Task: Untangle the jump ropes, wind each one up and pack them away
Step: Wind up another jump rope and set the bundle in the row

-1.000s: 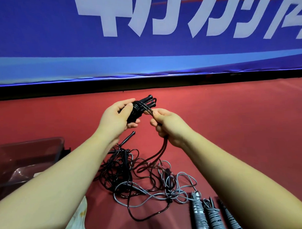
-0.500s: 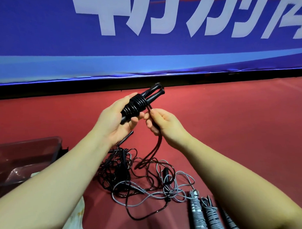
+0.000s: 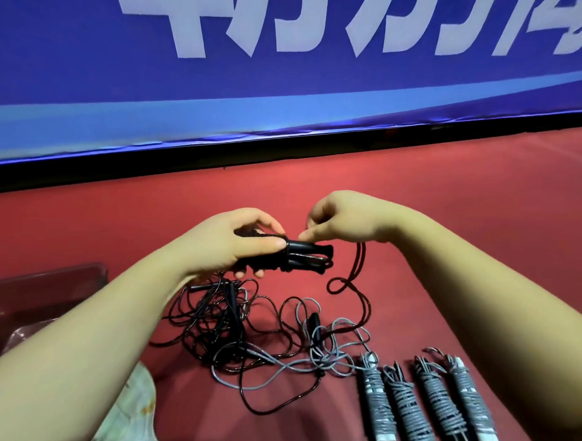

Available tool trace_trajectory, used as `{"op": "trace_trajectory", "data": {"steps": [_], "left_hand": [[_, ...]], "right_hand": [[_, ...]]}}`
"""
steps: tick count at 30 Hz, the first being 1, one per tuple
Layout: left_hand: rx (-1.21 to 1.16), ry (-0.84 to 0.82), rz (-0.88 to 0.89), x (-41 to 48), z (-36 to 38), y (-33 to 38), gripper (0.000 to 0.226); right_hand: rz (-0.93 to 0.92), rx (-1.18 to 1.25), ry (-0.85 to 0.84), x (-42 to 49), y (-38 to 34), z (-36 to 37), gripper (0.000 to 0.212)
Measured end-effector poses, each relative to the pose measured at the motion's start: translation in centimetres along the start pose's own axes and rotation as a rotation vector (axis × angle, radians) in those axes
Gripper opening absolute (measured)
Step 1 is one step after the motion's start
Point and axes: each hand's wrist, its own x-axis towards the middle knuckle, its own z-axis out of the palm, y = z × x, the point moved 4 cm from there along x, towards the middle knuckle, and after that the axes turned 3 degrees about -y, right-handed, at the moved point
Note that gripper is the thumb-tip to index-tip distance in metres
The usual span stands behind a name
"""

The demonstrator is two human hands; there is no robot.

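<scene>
My left hand [image 3: 238, 248] grips the paired black handles [image 3: 307, 257] of a black jump rope, partly wound with cord, lying level and pointing right. My right hand [image 3: 342, 225] pinches the rope's loose black cord [image 3: 359, 267], which hangs down from it in a loop to the floor. Below the hands a tangle of black and grey jump ropes [image 3: 254, 340] lies on the red floor. Several grey ropes wound round their handles [image 3: 424, 400] lie side by side at the lower right.
A clear plastic bin [image 3: 45, 295] stands at the left edge, partly behind my left forearm. A crumpled pale bag [image 3: 131, 420] lies under that arm. A blue banner [image 3: 278, 72] on a low barrier closes off the far side of the red floor [image 3: 480, 197].
The black handles have swung from pointing up and right down to level. My right hand has risen above them and carried the cord over to the right. The view has shifted left.
</scene>
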Motion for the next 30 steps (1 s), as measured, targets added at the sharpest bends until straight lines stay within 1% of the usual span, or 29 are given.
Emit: {"op": "trace_trajectory", "data": {"steps": [3, 5, 7, 8, 9, 10, 12, 13, 15, 18, 20, 22, 23, 25, 27, 30], "left_hand": [[0.297, 0.045, 0.043, 0.3, 0.2, 0.5, 0.024], [0.386, 0.034, 0.064, 0.5, 0.6, 0.8, 0.021], [0.536, 0.037, 0.059, 0.8, 1.0, 0.7, 0.018], [0.600, 0.057, 0.060, 0.9, 1.0, 0.6, 0.019], [0.606, 0.095, 0.074, 0.9, 0.9, 0.5, 0.018], [0.552, 0.141, 0.096, 0.9, 0.6, 0.6, 0.015], [0.336, 0.231, 0.137, 0.7, -0.3, 0.6, 0.016], [0.235, 0.265, 0.150, 0.6, -0.6, 0.6, 0.017], [0.113, 0.310, 0.154, 0.5, -1.0, 0.3, 0.020], [0.012, 0.359, 0.166, 0.5, -0.8, 0.1, 0.022], [-0.103, 0.404, 0.186, 0.6, -0.7, 0.2, 0.019], [-0.313, 0.447, 0.187, 0.6, -0.8, 0.5, 0.018], [-0.449, 0.463, 0.177, 0.6, -1.0, 0.7, 0.017], [-0.701, 0.460, 0.153, 0.6, -1.2, 1.1, 0.017], [-0.867, 0.400, 0.118, 0.4, -1.1, 1.3, 0.018], [-0.978, 0.264, 0.028, 0.1, -0.4, 1.1, 0.020]], "right_hand": [[0.068, -0.119, 0.063, -0.2, -1.6, 0.1, 0.030], [0.099, -0.130, 0.113, -0.2, -2.5, 0.4, 0.035], [0.105, -0.136, 0.140, -0.2, -3.2, 0.8, 0.036], [0.099, -0.134, 0.152, -0.3, -3.4, 1.0, 0.034], [0.087, -0.099, 0.175, -0.4, -3.5, 1.0, 0.032], [0.078, -0.008, 0.205, -0.5, -3.2, 1.0, 0.030], [0.052, 0.228, 0.280, -0.7, -2.5, 1.0, 0.022], [0.032, 0.286, 0.329, -0.8, -2.1, 1.1, 0.016], [-0.003, 0.397, 0.415, -0.7, -1.1, 1.5, 0.008], [-0.034, 0.620, 0.483, -0.5, -0.8, 2.8, 0.008], [-0.089, 0.757, 0.535, -0.6, -1.3, 3.7, 0.012], [-0.172, 0.912, 0.560, -0.6, -2.0, 4.8, 0.014], [-0.193, 0.958, 0.543, -0.5, -2.2, 5.4, 0.013], [-0.223, 0.977, 0.446, 0.0, -2.0, 6.4, 0.013], [-0.285, 0.951, 0.394, 0.5, -1.3, 6.3, 0.019], [-0.334, 0.724, 0.426, 0.5, 0.0, 4.2, 0.022]]}}
